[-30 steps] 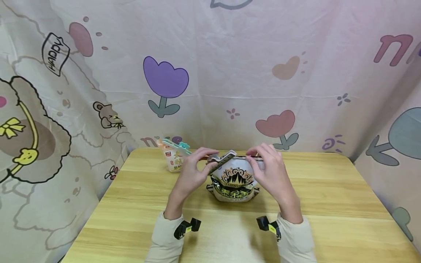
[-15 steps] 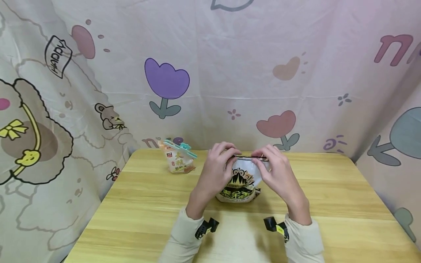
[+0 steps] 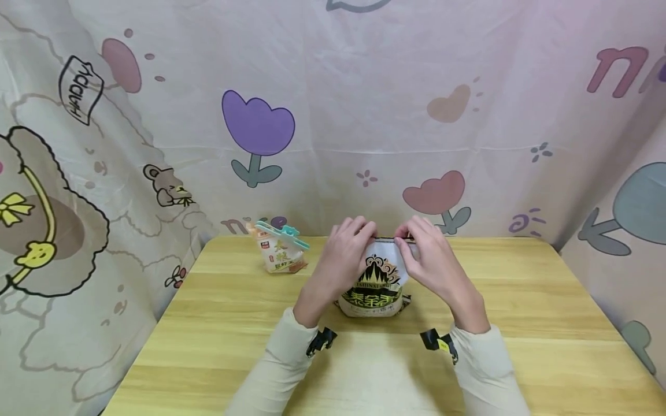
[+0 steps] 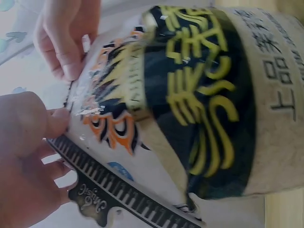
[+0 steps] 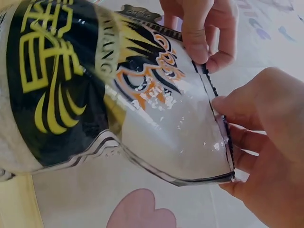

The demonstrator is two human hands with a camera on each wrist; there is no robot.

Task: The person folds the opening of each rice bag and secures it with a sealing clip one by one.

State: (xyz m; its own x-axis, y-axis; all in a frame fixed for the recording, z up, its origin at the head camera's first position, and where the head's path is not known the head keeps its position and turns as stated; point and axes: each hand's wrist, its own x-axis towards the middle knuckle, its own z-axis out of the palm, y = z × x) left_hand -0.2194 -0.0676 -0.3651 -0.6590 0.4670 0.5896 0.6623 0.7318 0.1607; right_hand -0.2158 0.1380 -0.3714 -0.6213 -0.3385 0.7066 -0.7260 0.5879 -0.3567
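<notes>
A white-and-black rice bag (image 3: 373, 300) with gold lettering stands upright on the table, its flat top edge pulled up. At the left part of that edge my left hand (image 3: 340, 257) pinches the bag between thumb and fingers. The same hand also holds a black bag clip (image 4: 102, 176) with piano-key marks and a "Music" tab, slanting beside the bag in the left wrist view. My right hand (image 3: 432, 257) pinches the top edge farther right, thumb in front and fingers behind, as the right wrist view shows. In the head view my left hand hides the clip.
A smaller packet (image 3: 278, 257) with a teal clip (image 3: 283, 234) across its top stands at the back left of the wooden table (image 3: 520, 300). A patterned cloth (image 3: 338, 115) hangs behind the table and along both sides.
My left hand has moved right and onto the bag's top edge; the clip it held in sight a second ago is now hidden in the head view. The right hand stays at the edge.
</notes>
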